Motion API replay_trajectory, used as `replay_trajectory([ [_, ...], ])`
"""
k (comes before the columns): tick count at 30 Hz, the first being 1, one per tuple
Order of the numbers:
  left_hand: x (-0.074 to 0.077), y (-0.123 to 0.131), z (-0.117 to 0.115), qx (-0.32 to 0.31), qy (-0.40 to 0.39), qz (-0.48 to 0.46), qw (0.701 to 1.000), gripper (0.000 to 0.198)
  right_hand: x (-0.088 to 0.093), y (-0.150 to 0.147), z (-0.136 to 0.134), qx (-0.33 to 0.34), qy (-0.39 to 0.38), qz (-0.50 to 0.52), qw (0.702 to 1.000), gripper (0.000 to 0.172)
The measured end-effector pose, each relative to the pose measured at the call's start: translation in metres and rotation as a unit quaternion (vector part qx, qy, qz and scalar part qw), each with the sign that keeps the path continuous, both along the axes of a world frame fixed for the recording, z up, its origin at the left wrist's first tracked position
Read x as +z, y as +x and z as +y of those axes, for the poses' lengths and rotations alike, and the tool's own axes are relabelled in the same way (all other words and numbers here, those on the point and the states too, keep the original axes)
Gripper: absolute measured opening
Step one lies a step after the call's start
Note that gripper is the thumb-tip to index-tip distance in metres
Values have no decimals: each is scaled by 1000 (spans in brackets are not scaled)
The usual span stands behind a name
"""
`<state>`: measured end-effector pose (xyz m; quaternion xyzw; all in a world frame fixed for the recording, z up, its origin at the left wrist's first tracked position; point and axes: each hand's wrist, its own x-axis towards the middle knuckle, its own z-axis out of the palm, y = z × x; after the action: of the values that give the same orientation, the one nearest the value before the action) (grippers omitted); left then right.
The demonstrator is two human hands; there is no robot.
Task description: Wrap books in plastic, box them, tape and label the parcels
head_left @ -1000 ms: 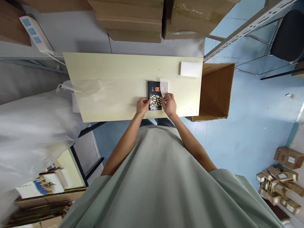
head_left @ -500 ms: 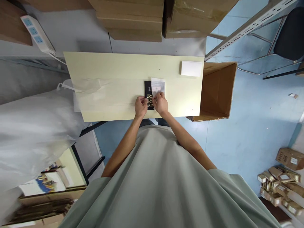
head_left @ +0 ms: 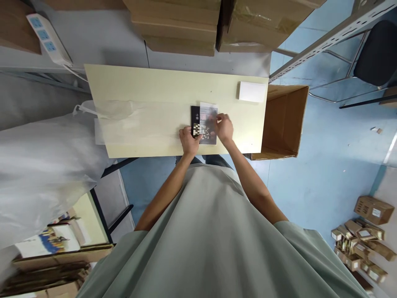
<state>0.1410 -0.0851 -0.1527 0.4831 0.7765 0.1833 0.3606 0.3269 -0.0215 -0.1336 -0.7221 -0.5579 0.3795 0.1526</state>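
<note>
A thin black booklet [head_left: 195,112] with white characters and a gold-and-white checked pattern lies on the pale yellow table board [head_left: 149,87]. Over its right part is a translucent cover sheet [head_left: 208,108], through which the pattern shows dimly; I cannot tell if it is a loose sheet or a sleeve. My left hand [head_left: 189,140] grips the booklet's lower left, thumb across the bottom edge. At the right edge of the sheet, the curled fingers of my right hand [head_left: 224,129] pinch its border.
A white box [head_left: 252,92] sits at the board's back right. An open cardboard carton [head_left: 283,124] stands against the right end. Translucent film [head_left: 139,124] stretches over the left half from a big white bag [head_left: 52,165]. Cartons [head_left: 182,29] line the back.
My right hand has moved right and slightly up. The translucent sheet now spreads lower over the booklet's right side. My left hand has shifted slightly right and down, its thumb now across the booklet's bottom.
</note>
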Motion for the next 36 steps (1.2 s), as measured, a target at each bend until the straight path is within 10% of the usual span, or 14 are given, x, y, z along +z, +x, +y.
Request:
replay_trajectory([
  [10,24,31,-11,1,-15,-2,1000,19,-19,3,39,-93,-104,-9,990,38],
  [17,28,61,-29,-16,-2,12,1000,97,-2,-11,49,-88,-99,-11,991,41],
  [28,24,45,-28,-42,13,-49,998,60,37,32,53,220,106,2,970,30],
  [36,32,29,-38,-65,11,-108,992,59,21,32,96,353,82,43,931,22],
])
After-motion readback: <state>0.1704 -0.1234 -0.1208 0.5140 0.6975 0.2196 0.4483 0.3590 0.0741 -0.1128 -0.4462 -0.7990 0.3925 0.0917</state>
